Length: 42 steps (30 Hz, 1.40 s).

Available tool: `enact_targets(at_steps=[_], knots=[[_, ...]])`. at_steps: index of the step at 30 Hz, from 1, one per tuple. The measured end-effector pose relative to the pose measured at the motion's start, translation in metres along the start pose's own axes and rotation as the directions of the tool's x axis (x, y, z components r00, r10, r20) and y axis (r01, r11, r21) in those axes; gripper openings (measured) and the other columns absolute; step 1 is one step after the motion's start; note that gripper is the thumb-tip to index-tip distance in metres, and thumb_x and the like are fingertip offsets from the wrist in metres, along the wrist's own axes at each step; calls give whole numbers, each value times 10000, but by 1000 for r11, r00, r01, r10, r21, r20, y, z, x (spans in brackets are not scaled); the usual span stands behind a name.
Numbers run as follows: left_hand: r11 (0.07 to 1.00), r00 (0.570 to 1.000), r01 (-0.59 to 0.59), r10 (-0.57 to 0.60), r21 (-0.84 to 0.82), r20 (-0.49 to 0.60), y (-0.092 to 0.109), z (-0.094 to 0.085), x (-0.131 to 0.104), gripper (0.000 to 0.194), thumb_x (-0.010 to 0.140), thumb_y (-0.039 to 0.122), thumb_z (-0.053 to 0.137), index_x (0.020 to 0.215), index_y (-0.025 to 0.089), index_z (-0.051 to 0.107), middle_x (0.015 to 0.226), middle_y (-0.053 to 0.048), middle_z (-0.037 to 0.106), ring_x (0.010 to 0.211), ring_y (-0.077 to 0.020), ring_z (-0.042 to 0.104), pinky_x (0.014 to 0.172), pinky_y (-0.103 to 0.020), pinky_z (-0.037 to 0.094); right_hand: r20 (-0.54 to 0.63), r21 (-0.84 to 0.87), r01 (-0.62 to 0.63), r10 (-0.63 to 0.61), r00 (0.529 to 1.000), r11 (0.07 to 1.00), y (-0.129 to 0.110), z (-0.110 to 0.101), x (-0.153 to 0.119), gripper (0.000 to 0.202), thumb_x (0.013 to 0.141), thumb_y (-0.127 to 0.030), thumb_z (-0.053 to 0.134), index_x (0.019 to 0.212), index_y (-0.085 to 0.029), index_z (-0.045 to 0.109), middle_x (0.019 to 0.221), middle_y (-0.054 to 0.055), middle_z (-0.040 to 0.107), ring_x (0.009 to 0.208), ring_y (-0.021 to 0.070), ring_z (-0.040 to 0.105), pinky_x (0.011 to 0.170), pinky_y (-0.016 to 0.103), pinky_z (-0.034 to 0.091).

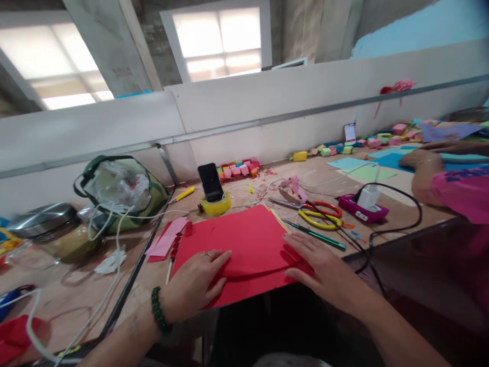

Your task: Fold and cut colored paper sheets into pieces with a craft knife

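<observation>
A stack of red paper (233,237) lies at the table's front edge, its near edge jutting over. A crease or lifted sheet edge runs across its near part. My left hand (194,280), with a ring and a green bead bracelet, rests on the left side, fingers stretched and thumb apart. On the right side lies my right hand (321,265), fingers extended over the paper's edge and thumb apart. Beside that hand are a green-and-black pen (321,237) and scissors (321,214) with red and yellow handles. Pink paper pieces (168,238) lie left of the stack.
Behind the paper, a phone (211,181) leans on a yellow tape roll (216,205). A pink glue gun (294,188) and purple power strip (362,208) trail cables. Left stand a green bag (155,196) and a lidded jar (57,234). A co-worker's arm (424,173) is at right.
</observation>
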<state>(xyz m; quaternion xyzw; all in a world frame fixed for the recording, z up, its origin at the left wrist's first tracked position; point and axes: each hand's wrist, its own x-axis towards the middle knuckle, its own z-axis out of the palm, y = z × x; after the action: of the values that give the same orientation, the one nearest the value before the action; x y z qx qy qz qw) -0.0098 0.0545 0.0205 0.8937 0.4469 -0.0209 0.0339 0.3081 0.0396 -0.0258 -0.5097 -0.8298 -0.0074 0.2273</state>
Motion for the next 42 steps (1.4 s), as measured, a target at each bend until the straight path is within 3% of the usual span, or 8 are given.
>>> enact_targets(at_steps=[7,16,21,24,27,33,36,42], knots=[[997,998,55,-56,61,17,-13,7,-29,622,792,55,447,1401,168,498,1389,-125,559,1212,-267,571,1020,-400,464,24,74,-4,2,1000,997,0,15,1,540,860,-449,630,1306,-146,590,1318,156,620,1232,307,550,1027,506,465],[939,938,313,-281,144,-204,-89,-13,-62,580,833,48,317,1335,185,574,1361,-123,586,1192,-282,594,1010,-451,451,-66,-24,225,-226,972,974,-10,4,7,186,904,-143,528,954,-176,704,927,89,727,865,243,639,809,427,524],[910,931,364,-358,200,-67,-108,-1,-65,535,795,41,403,1230,215,661,1298,-135,629,1280,-325,516,1068,-567,347,-38,-24,244,-245,969,969,-20,0,2,190,871,-79,484,846,-169,650,851,81,691,801,206,625,721,333,492],[932,940,340,-335,125,-59,-99,-6,-66,511,805,127,503,1297,220,607,1361,-139,573,1332,-342,447,1089,-575,320,0,-42,243,-244,970,969,-31,-6,-1,191,879,-95,468,790,-174,618,716,46,641,660,181,589,607,305,437],[989,987,118,-127,-92,-100,-63,-23,-54,507,862,355,593,1357,256,546,1424,-107,506,1307,-303,466,1095,-469,362,48,4,298,-298,953,954,-44,-13,6,256,927,-115,413,811,-172,634,696,45,643,640,176,585,571,295,400],[878,970,-236,186,-416,-156,18,-27,19,502,811,517,680,1218,224,655,1175,-108,633,1035,-247,593,919,-344,459,139,349,161,-221,965,923,-44,-12,40,241,941,-204,484,1113,-228,651,1016,44,738,899,179,673,787,294,479],[823,991,-111,50,-557,-123,21,-10,54,179,847,295,603,875,178,736,837,-58,661,808,-198,575,796,-313,448,168,450,-49,-30,985,891,-32,-5,48,310,912,-288,545,1201,-203,620,1135,73,717,956,192,676,834,315,504],[684,996,52,-91,-728,-15,-5,16,81,248,788,385,561,669,167,563,550,29,494,522,-115,460,512,-225,371,182,382,-214,155,971,899,-3,-8,50,531,866,-568,545,1204,-169,639,1191,125,681,1065,264,635,894,384,501]])
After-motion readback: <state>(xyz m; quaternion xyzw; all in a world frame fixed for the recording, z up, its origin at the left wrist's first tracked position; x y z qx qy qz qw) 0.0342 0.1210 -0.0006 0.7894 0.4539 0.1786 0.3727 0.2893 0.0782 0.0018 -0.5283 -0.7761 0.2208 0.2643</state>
